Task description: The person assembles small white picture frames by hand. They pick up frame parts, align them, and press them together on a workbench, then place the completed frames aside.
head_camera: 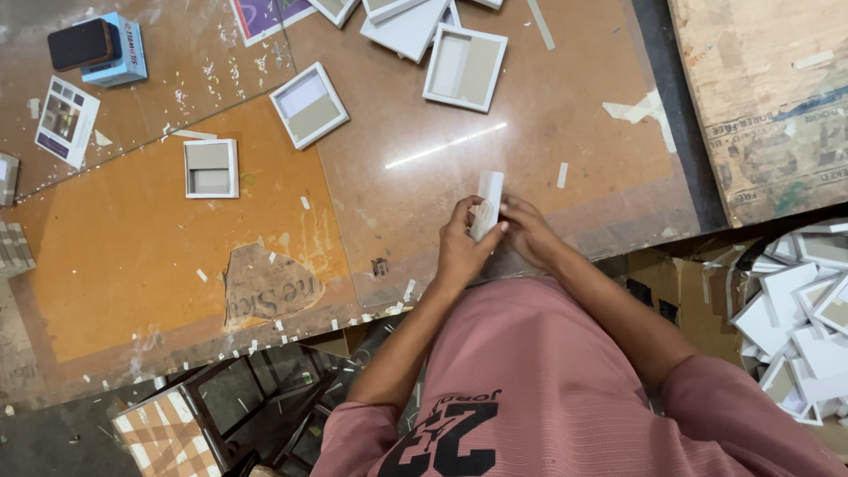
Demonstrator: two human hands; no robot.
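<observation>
At the table's [548, 115] six o'clock edge, left hand [459, 247] and right hand [527, 231] together pinch a white box [487, 203]; uneven squeezing could crease it.

Both forearms bare, reaching forward, converging at centre. Left hand [459, 247] curled, fingers bent, thumb up near right hand. Right hand [526, 231] curled likewise, knuckles outward, fingertips meeting left. Both closed in pinch grip. Elbows bent, upper arms in pink sleeves.

My left hand [459, 247] and right hand [527, 231] pinch a small white folded card piece [487, 205] (upright) above the brown worktop's [548, 106] near edge.
</observation>
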